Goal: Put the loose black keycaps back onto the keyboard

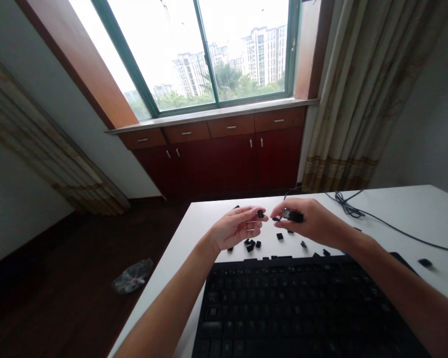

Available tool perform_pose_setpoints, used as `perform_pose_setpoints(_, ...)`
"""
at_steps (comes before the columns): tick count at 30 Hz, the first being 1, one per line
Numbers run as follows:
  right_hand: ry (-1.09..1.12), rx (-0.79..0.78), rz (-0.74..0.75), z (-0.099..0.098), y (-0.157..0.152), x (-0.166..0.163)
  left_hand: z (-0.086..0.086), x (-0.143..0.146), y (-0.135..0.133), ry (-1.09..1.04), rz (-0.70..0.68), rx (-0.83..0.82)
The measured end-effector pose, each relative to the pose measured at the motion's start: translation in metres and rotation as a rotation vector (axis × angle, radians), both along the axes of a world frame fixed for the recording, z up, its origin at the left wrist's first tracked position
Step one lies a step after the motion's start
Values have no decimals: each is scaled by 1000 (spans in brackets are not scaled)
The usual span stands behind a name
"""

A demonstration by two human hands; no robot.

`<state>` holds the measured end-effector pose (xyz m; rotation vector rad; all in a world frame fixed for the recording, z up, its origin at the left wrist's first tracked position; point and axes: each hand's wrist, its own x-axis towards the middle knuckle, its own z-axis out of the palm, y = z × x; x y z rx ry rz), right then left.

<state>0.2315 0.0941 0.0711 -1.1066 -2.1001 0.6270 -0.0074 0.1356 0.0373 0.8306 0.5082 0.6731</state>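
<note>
My left hand [239, 226] pinches a small black keycap [260, 214] between thumb and fingertips, above the far part of the table. Close to its right, my right hand [306, 216] is closed around a dark, blocky object [293, 215] whose kind I cannot make out. A small dark piece [276, 219] shows at the right fingertips. Below both hands lies a black keyboard [294, 303], its near edge cut off by the frame. Loose black keycaps [250, 246] are scattered on the white tabletop between the hands and the keyboard.
The white table [197, 219] has a coiled black cable [349, 206] at its far right. A single black keycap [425, 262] lies right of the keyboard. On the dark floor to the left is a clear plastic bag [133, 276]. Red cabinets [216, 159] stand beneath the window.
</note>
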Motion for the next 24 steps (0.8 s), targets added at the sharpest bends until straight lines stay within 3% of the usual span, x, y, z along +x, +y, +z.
perform_pose_setpoints(15,-2,-40,-36,3,-2,-5,-3,2,0,13,11,40)
perform_pose_setpoints(24,-22,94,53,8,-2,3,-1,14,-17,151,59,131)
